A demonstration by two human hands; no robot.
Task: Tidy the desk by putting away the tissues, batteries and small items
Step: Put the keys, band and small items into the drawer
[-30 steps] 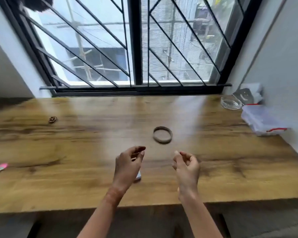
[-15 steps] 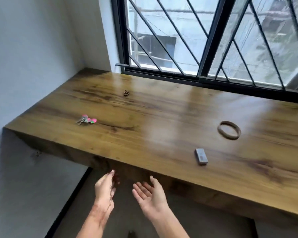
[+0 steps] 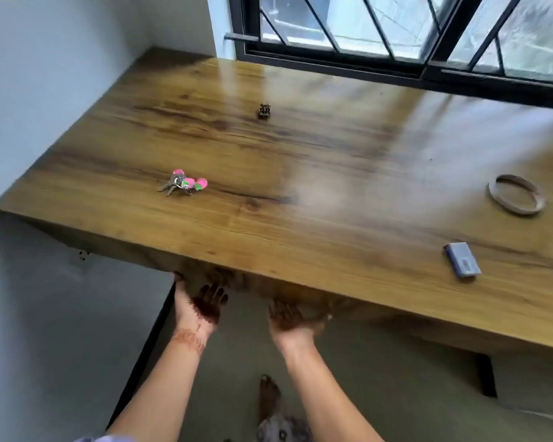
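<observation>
Both forearms are bare from elbow to wrist. The left hand carries a dark reddish-brown henna stain across the palm and up the fingers, and a band of fine henna pattern rings its wrist. The right hand shows the same dark stain on its palm. A pale lilac sleeve edge shows on the left arm. Below, a bare foot with dark henna on its toes emerges from grey cloth printed with dark shapes.

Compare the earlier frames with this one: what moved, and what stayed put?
Both hands came down from over the desk to its front edge: left hand and right hand are open, holding nothing. The camera swung left. Keys, ring, small grey box and brown trinket lie as before.
</observation>
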